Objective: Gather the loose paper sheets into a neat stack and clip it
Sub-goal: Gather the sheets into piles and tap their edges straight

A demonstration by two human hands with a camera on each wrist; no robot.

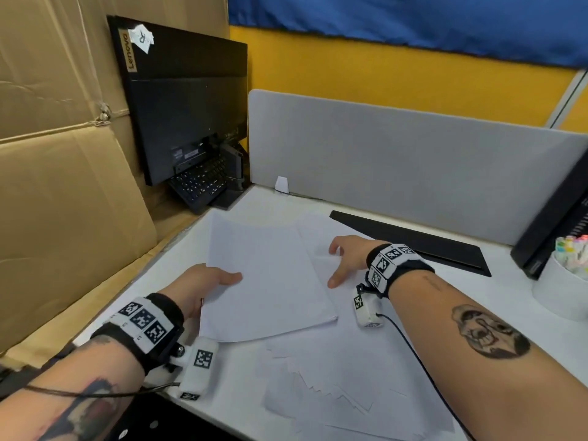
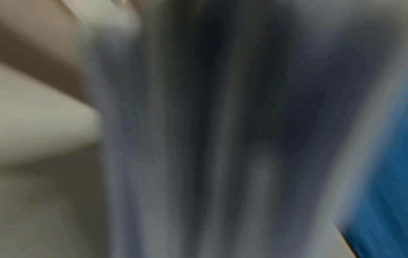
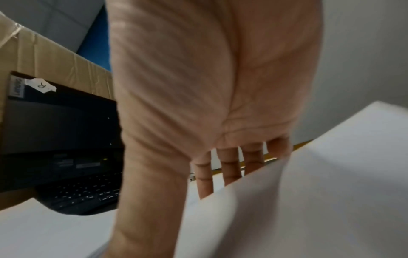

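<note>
A bundle of white sheets (image 1: 270, 281) lies slanted on the white desk (image 1: 496, 300). My left hand (image 1: 219, 278) holds its left edge, thumb on top and fingers hidden beneath. My right hand (image 1: 340, 262) is spread, fingers straight, over a single sheet (image 1: 313, 230) just right of the bundle. In the right wrist view the palm (image 3: 220, 104) and straight fingers (image 3: 229, 167) show behind a lifted sheet (image 3: 320, 192). More loose sheets (image 1: 334, 383) lie fanned out near the desk's front edge. The left wrist view is a grey-blue motion blur. I see no clip.
A black monitor (image 1: 184, 100) leans against cardboard boxes (image 1: 63, 186) at the far left, with a keyboard (image 1: 200, 183) under it. A grey partition (image 1: 397, 148) closes the back. A black strip (image 1: 413, 240) lies before it; a white cup of markers (image 1: 563, 288) stands right.
</note>
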